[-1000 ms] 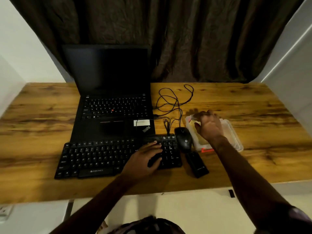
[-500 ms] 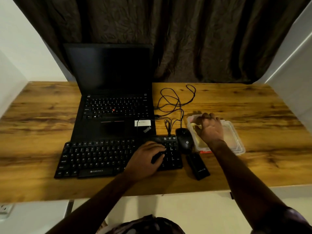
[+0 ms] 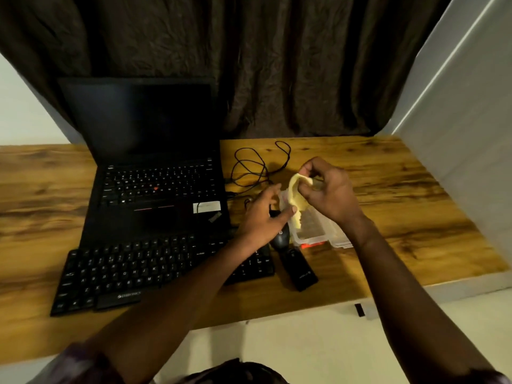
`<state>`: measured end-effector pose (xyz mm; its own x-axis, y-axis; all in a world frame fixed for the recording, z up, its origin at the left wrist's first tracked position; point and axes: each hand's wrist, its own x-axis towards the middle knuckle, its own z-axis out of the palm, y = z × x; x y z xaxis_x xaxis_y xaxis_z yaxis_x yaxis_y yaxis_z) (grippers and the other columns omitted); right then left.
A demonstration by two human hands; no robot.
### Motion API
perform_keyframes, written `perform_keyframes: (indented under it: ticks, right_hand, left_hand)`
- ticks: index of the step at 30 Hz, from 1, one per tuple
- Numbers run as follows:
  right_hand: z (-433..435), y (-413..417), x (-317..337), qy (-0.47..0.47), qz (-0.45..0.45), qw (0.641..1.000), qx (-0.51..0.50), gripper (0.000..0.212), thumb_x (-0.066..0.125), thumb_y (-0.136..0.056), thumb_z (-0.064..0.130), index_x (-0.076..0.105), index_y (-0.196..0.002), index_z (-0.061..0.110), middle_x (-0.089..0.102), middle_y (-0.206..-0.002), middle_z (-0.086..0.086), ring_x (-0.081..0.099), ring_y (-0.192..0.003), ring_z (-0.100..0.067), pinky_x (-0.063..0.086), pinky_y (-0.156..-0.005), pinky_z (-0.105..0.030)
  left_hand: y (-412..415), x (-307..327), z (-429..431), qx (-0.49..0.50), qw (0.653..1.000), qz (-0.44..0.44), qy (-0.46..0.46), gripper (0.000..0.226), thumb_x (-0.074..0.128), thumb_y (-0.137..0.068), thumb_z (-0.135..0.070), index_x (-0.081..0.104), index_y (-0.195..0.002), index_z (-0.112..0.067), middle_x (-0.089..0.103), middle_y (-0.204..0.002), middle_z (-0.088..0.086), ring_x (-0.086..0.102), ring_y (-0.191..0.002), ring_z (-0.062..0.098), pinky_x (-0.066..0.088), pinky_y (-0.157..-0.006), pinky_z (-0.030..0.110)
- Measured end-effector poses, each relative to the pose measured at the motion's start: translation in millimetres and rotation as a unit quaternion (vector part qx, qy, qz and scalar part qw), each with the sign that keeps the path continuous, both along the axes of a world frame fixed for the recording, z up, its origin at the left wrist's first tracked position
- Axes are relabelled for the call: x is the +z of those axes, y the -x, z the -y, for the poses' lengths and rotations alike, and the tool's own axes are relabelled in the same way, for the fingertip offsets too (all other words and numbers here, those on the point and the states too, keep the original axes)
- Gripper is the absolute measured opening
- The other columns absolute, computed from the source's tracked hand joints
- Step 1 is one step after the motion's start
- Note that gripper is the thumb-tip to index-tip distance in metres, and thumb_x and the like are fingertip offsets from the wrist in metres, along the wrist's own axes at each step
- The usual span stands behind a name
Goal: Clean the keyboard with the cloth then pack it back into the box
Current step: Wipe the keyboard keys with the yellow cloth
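The right hand (image 3: 329, 195) is raised above the clear plastic box (image 3: 313, 231). Its grip is closed on the upper end of the yellow cloth (image 3: 296, 198), thumb and fingertips pinching the fabric. The left hand (image 3: 263, 214) meets the cloth lower down; its thumb presses the hanging part, and its fingers are partly spread. The cloth hangs between the two hands, over the left end of the box.

The keyboard (image 3: 155, 275) lies flat at the near left of the tabletop (image 3: 401, 206), parallel to the front edge. The left forearm crosses above its right end and hides some of the keys.

Surrounding items:
- An open laptop (image 3: 155, 173) stands directly behind the keyboard, screen dark, its front edge close to the keyboard's rear edge.
- A black mouse (image 3: 280, 239) sits between the keyboard's right end and the box, partly hidden by the left hand.
- A small black rectangular device (image 3: 300, 270) lies just in front of the mouse, near the front edge.
- A loose black cable (image 3: 257, 167) is coiled behind the hands, right of the laptop.

The box is bordered by the mouse on its left. The tabletop to the right of the box is bare up to a white side panel (image 3: 465, 151). A dark curtain (image 3: 277, 65) closes off the rear edge.
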<state>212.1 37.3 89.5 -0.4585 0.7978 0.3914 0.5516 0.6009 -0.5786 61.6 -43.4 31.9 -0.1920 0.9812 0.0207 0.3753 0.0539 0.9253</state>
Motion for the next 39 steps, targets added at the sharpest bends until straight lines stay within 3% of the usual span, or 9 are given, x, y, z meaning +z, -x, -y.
perform_keyframes:
  ticks: [3, 9, 13, 16, 23, 27, 32, 35, 39]
  right_hand:
    - [3, 9, 17, 0.053, -0.083, 0.995, 0.016, 0.011, 0.07, -0.084, 0.011, 0.065, -0.092, 0.014, 0.063, -0.084, -0.004, 0.063, -0.08, -0.016, 0.055, -0.069, -0.032]
    - [2, 39, 17, 0.127, -0.185, 0.974, 0.037, 0.017, 0.073, -0.085, 0.007, 0.067, -0.101, 0.009, 0.063, -0.082, 0.0, 0.061, -0.078, -0.009, 0.053, -0.068, -0.022]
    - [18, 71, 0, 0.233, -0.232, 0.944, -0.008, 0.035, 0.076, -0.085, 0.022, 0.062, -0.117, 0.016, 0.07, -0.096, 0.002, 0.068, -0.091, -0.015, 0.058, -0.075, -0.03]
    - [42, 94, -17, 0.39, -0.275, 0.878, -0.019, 0.042, 0.074, -0.084, 0.041, 0.059, -0.122, 0.029, 0.068, -0.113, 0.003, 0.066, -0.106, -0.016, 0.056, -0.092, -0.04]
    - [106, 146, -51, 0.479, -0.232, 0.834, 0.147, 0.052, 0.057, -0.086, 0.061, 0.051, -0.135, 0.046, 0.053, -0.142, 0.007, 0.054, -0.127, -0.014, 0.046, -0.098, -0.037]
    - [131, 185, -60, 0.435, -0.25, 0.852, 0.15, 0.052, 0.071, -0.088, 0.037, 0.055, -0.137, 0.03, 0.058, -0.138, 0.004, 0.06, -0.121, -0.013, 0.054, -0.092, -0.03]
    - [155, 232, -56, 0.446, -0.313, 0.834, 0.089, 0.011, 0.066, -0.091, 0.015, 0.074, -0.098, 0.013, 0.074, -0.093, -0.012, 0.07, -0.084, -0.025, 0.054, -0.067, -0.033]
    - [166, 255, -59, 0.473, -0.326, 0.817, 0.06, 0.01, 0.067, -0.09, 0.017, 0.072, -0.098, 0.017, 0.075, -0.096, -0.009, 0.071, -0.09, -0.027, 0.056, -0.075, -0.039]
    - [186, 285, -62, 0.53, -0.383, 0.753, 0.068, 0.026, 0.06, -0.095, 0.014, 0.063, -0.12, 0.009, 0.071, -0.116, -0.013, 0.066, -0.111, -0.032, 0.056, -0.086, -0.039]
  left_hand:
    - [3, 10, -2, 0.019, 0.999, 0.028, -0.027, 0.033, 0.07, -0.09, -0.03, 0.064, -0.12, -0.018, 0.069, -0.102, -0.011, 0.062, -0.086, -0.011, 0.049, -0.072, 0.012]
    - [34, 20, 23, 0.055, 0.995, 0.08, -0.033, 0.025, 0.07, -0.09, -0.03, 0.073, -0.111, -0.016, 0.076, -0.098, -0.002, 0.072, -0.088, 0.01, 0.059, -0.079, 0.042]
    - [63, 26, 47, 0.041, 0.982, 0.183, -0.025, 0.026, 0.073, -0.087, -0.012, 0.069, -0.112, -0.01, 0.075, -0.101, 0.005, 0.073, -0.091, 0.017, 0.061, -0.075, 0.035]
    - [87, 25, 62, 0.081, 0.966, 0.243, -0.032, 0.033, 0.075, -0.084, -0.006, 0.066, -0.115, -0.004, 0.075, -0.1, 0.007, 0.072, -0.089, 0.018, 0.057, -0.068, 0.028]
    - [150, 16, 95, 0.138, 0.941, 0.307, -0.034, 0.026, 0.068, -0.09, -0.012, 0.068, -0.114, -0.004, 0.073, -0.106, 0.01, 0.07, -0.094, 0.019, 0.056, -0.075, 0.03]
    - [184, 13, 114, 0.145, 0.936, 0.316, -0.045, 0.019, 0.069, -0.09, -0.014, 0.072, -0.108, -0.008, 0.073, -0.105, 0.011, 0.07, -0.093, 0.018, 0.055, -0.071, 0.027]
    - [227, 2, 134, 0.181, 0.938, 0.289, -0.053, 0.026, 0.078, -0.082, -0.015, 0.071, -0.106, -0.008, 0.068, -0.117, 0.008, 0.067, -0.101, 0.017, 0.054, -0.072, 0.027]
    - [253, -4, 147, 0.198, 0.94, 0.277, -0.04, 0.023, 0.081, -0.079, -0.014, 0.068, -0.097, -0.011, 0.071, -0.092, 0.0, 0.067, -0.083, 0.008, 0.053, -0.067, 0.024]
    - [279, -13, 161, 0.225, 0.932, 0.281, -0.038, 0.038, 0.085, -0.075, -0.014, 0.063, -0.106, -0.014, 0.073, -0.1, 0.008, 0.072, -0.093, 0.019, 0.059, -0.079, 0.034]
